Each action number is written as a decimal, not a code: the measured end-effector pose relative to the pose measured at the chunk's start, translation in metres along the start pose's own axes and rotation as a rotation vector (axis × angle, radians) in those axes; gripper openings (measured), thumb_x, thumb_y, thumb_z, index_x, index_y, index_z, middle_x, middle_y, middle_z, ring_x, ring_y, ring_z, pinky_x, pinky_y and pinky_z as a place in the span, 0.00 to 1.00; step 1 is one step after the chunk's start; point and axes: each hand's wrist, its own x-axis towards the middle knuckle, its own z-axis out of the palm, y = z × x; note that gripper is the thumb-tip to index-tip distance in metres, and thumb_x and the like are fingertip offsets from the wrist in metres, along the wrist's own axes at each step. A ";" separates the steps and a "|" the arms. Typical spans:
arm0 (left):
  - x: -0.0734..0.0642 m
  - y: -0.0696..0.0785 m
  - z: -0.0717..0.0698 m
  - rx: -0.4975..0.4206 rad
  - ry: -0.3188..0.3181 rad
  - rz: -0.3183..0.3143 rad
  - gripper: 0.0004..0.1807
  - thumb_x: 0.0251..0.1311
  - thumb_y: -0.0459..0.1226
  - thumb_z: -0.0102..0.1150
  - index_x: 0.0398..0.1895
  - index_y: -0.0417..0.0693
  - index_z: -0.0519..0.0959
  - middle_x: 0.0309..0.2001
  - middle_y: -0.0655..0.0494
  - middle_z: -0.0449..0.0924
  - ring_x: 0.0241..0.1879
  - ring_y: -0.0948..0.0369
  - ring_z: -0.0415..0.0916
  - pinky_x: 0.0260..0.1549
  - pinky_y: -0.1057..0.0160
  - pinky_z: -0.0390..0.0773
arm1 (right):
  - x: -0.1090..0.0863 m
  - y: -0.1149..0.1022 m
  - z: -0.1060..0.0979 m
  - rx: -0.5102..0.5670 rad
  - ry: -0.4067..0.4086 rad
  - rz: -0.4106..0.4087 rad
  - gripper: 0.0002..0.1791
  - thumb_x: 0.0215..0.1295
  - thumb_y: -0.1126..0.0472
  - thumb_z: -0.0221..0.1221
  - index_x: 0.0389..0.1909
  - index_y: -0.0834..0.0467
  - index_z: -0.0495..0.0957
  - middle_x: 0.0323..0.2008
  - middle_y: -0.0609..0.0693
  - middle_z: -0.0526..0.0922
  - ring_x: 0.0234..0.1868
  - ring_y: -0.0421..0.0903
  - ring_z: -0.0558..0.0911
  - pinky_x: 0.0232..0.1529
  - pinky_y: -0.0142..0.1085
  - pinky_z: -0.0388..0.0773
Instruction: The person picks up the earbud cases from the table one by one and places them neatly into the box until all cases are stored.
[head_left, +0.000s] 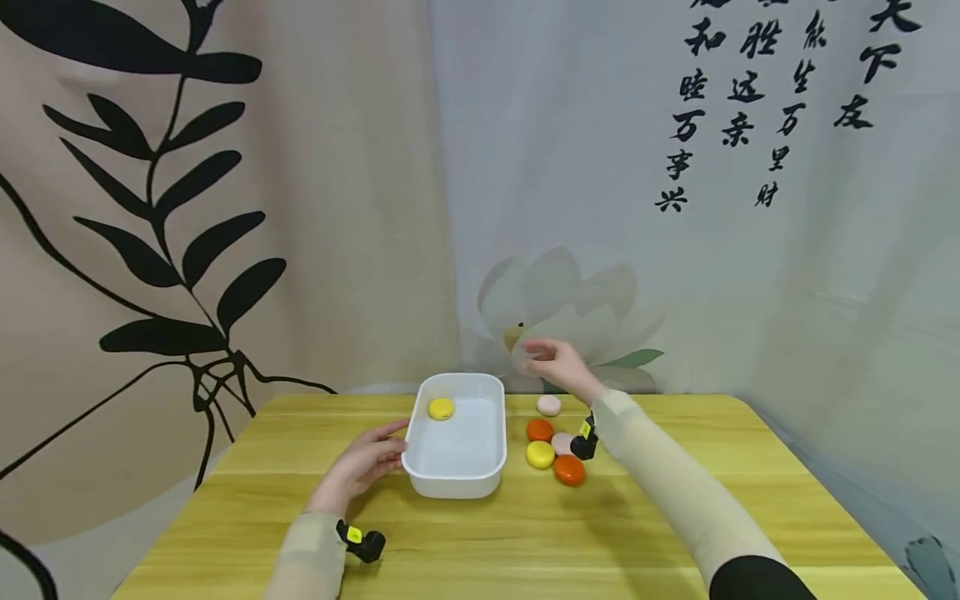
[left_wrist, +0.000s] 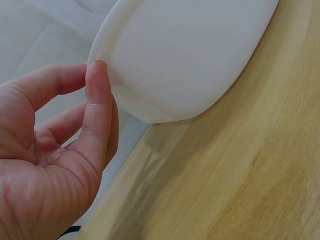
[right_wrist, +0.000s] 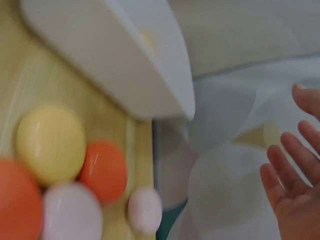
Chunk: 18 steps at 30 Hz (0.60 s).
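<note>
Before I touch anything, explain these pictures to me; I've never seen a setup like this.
There is no machine here, only a person's two bare hands. The wide picture comes from a camera worn on the head; the other two come from small wrist cameras, one on each arm.

On the wood-grain table stands a white rectangular tub with one yellow rounded piece inside. To its right lie five more: two orange pieces, two pink pieces and another yellow piece.

The left hand holds the tub by its edge. The right hand is raised near the table's far edge and holds nothing.
</note>
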 end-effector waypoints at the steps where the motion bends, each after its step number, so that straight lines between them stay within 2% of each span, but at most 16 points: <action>1: 0.000 0.000 0.000 -0.003 -0.002 0.000 0.32 0.66 0.28 0.52 0.72 0.32 0.56 0.41 0.44 0.78 0.32 0.61 0.78 0.38 0.65 0.81 | -0.002 0.004 -0.004 -0.005 0.005 -0.004 0.27 0.63 0.62 0.63 0.62 0.67 0.71 0.60 0.64 0.74 0.55 0.57 0.77 0.53 0.45 0.77; 8: -0.001 0.002 0.000 -0.013 -0.017 0.001 0.32 0.66 0.29 0.53 0.72 0.32 0.55 0.42 0.43 0.79 0.30 0.63 0.78 0.37 0.66 0.81 | -0.020 0.026 -0.026 0.014 0.049 0.071 0.27 0.63 0.61 0.64 0.62 0.61 0.72 0.62 0.62 0.72 0.57 0.58 0.75 0.56 0.52 0.74; 11: -0.001 0.004 0.002 -0.002 -0.009 0.000 0.32 0.66 0.29 0.53 0.72 0.33 0.56 0.41 0.43 0.79 0.30 0.62 0.78 0.36 0.67 0.81 | -0.024 0.035 -0.032 0.027 0.055 0.090 0.29 0.63 0.59 0.64 0.64 0.62 0.70 0.62 0.63 0.71 0.58 0.59 0.74 0.57 0.54 0.72; 18: -0.001 0.004 0.004 0.025 0.022 -0.020 0.33 0.65 0.29 0.55 0.72 0.34 0.57 0.41 0.44 0.79 0.31 0.61 0.78 0.37 0.66 0.81 | -0.028 0.050 -0.038 0.042 0.068 0.112 0.32 0.63 0.58 0.64 0.66 0.64 0.68 0.63 0.63 0.71 0.58 0.58 0.74 0.56 0.52 0.73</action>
